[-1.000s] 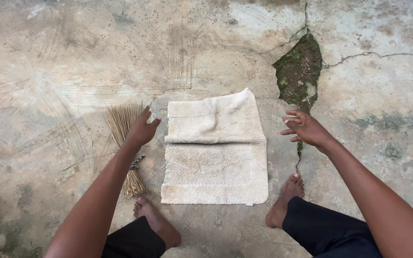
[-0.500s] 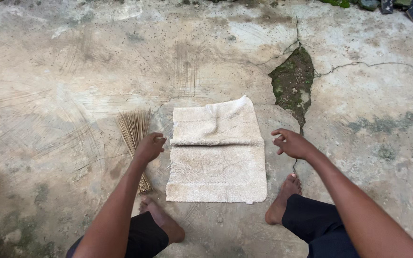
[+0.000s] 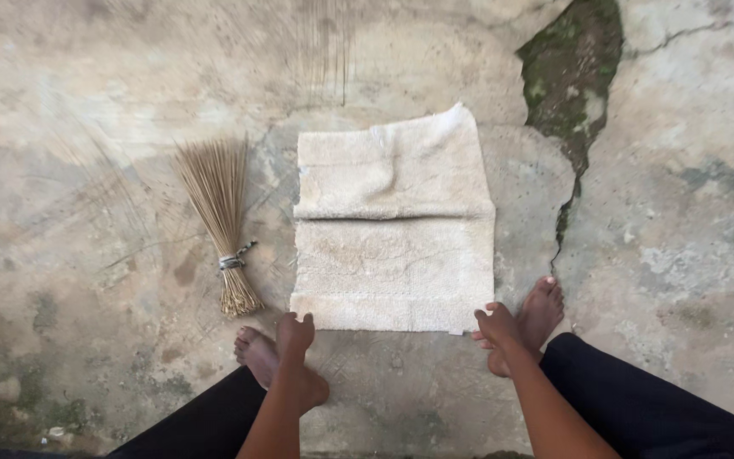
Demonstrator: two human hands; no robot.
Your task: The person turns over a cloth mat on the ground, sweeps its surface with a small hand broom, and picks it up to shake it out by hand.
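Both hands drop to the near edge of the beige towel (image 3: 394,225) lying flat at twelve o'clock, left hand (image 3: 294,333) and right hand (image 3: 496,326) loosely curled, empty — soft, light cloth, best pinched at its near corners.

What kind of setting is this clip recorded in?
Probably an outdoor yard: a worn concrete floor with a mossy crack, a bundled stick broom, and a beige towel spread on the ground.

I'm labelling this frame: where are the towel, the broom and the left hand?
towel (image 3: 394,255), head view, middle of the lower layer.
broom (image 3: 218,195), head view, on the spread bristles.
left hand (image 3: 294,333), head view, back of the hand.
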